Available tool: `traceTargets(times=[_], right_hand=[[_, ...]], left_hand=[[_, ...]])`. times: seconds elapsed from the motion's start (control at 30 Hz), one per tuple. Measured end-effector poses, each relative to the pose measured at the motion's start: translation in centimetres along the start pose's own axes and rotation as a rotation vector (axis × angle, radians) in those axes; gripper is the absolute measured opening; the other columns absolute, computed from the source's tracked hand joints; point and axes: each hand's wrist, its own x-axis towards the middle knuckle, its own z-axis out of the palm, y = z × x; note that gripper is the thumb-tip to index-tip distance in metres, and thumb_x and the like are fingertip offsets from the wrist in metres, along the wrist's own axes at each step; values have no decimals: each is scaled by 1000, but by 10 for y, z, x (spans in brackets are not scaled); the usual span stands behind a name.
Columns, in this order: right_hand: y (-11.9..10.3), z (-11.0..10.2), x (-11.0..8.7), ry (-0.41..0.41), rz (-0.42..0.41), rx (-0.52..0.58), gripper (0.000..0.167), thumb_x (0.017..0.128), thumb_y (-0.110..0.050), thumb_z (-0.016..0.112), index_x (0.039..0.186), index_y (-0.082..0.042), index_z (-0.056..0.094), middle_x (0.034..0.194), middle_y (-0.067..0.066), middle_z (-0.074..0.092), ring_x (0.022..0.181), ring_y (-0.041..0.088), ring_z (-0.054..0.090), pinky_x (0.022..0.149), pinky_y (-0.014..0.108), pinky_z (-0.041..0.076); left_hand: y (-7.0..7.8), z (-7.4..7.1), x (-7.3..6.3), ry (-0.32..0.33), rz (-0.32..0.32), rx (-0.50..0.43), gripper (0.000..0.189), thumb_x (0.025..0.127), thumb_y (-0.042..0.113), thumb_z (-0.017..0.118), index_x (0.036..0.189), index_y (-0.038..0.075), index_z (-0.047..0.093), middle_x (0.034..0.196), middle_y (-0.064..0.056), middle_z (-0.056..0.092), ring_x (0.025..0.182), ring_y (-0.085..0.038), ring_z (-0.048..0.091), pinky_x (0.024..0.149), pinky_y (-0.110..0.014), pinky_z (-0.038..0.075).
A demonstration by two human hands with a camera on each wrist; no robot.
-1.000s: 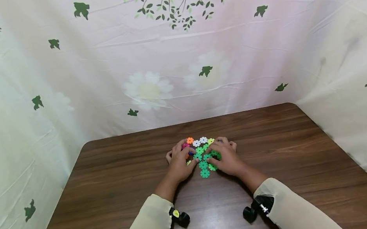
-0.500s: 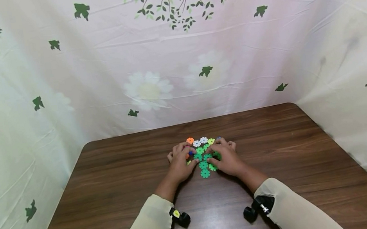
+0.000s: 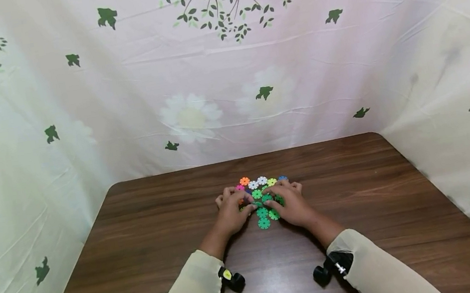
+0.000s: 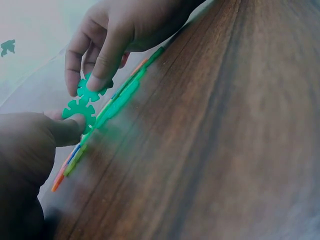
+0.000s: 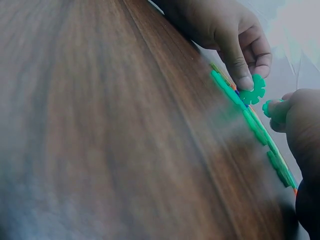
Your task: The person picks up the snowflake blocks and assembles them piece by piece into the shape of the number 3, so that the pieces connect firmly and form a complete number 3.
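My left hand (image 3: pixel 232 212) pinches a green notched plastic disc (image 4: pixel 76 111) between thumb and fingers. A second green notched disc (image 4: pixel 90 91) is pinched by my right hand (image 3: pixel 291 203), just across from the first. In the left wrist view the two discs meet or overlap at their edges; in the right wrist view they look apart. Both are tilted up over a group of similar discs on the table. Of that group, green discs (image 3: pixel 263 223) show between the hands, and a light green one (image 3: pixel 274 214) lies by the right thumb. My hands hide part of the group.
Beyond my fingers lie an orange disc (image 3: pixel 245 181), white discs (image 3: pixel 262 180), a yellow-green disc (image 3: pixel 272 182) and a blue one (image 3: pixel 283 178). They lie on a brown wooden table (image 3: pixel 165 258). A patterned cloth (image 3: pixel 215 78) hangs behind and at both sides.
The fingertips have come closer together. Green discs that showed flat between the hands are now raised and tilted in my fingers. The head view has shifted slightly.
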Motion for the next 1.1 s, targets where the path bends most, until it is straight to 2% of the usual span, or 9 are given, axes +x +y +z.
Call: traceTargets(times=[0.27,0.5,0.87,1.1], right_hand=[[-1,-1,-1,0,14,67,42,96,-12,81,137,-5,73,127,11,78,122,33,62,109,63,25],[-2,-2,-1,-2,14,76,48,95,-11,80,141,-4,71,127,14,76,125,37,63,110,70,31],[-3,-2,-2,22,13,85,42,94,-12,81,135,-2,75,122,15,76,120,36,65,109,66,32],[-5,-1,-4,23,10,79,40,92,-12,84,131,-2,77,121,14,76,118,35,66,105,58,33]], left_hand=[[2,0,-2,25,-10,-44,8,102,20,79,101,18,72,116,-10,63,127,-30,49,106,-56,21],[2,0,-2,41,6,-64,10,100,17,80,101,14,72,117,-12,68,128,-32,53,111,-57,23],[3,0,-3,60,20,-83,10,100,18,81,97,16,72,116,-10,65,125,-30,54,110,-57,24],[4,1,-4,87,76,-89,9,97,14,83,93,12,75,104,-8,66,120,-30,56,111,-60,27]])
